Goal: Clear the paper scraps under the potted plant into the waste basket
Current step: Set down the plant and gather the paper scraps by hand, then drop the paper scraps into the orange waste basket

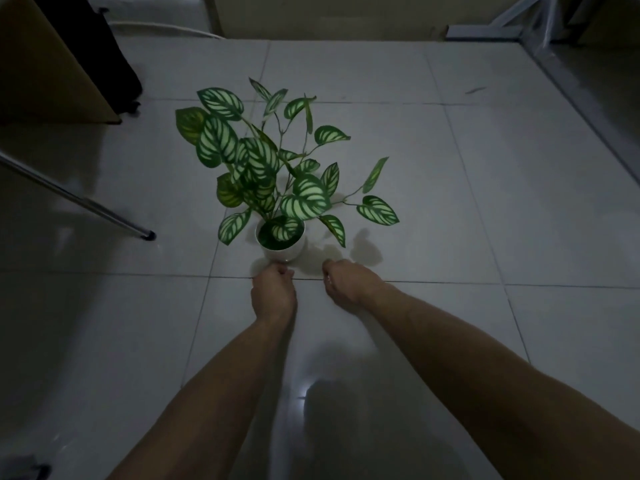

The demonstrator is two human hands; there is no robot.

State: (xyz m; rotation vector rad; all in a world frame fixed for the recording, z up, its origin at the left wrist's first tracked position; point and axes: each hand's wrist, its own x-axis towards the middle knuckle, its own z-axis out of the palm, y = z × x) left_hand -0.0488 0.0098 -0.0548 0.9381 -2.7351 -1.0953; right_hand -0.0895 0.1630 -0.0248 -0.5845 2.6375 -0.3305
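With fingers curled, left hand [273,292] and right hand [343,284] near white pot [282,249].

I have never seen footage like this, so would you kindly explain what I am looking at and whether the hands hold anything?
There is no machine here. The single picture comes from a camera worn on a person's head, looking forward and down, so the two bare arms reach in from the bottom edge.

On the dim tiled floor stands a plant with striped green leaves in a small white pot. The left hand is curled at the foot of the pot, seemingly touching it. The right hand is curled just to the right, apart from the pot. The fingers point away from the camera, so I cannot tell whether either holds anything. I cannot make out paper scraps or a basket. A metal leg slants in on the left.
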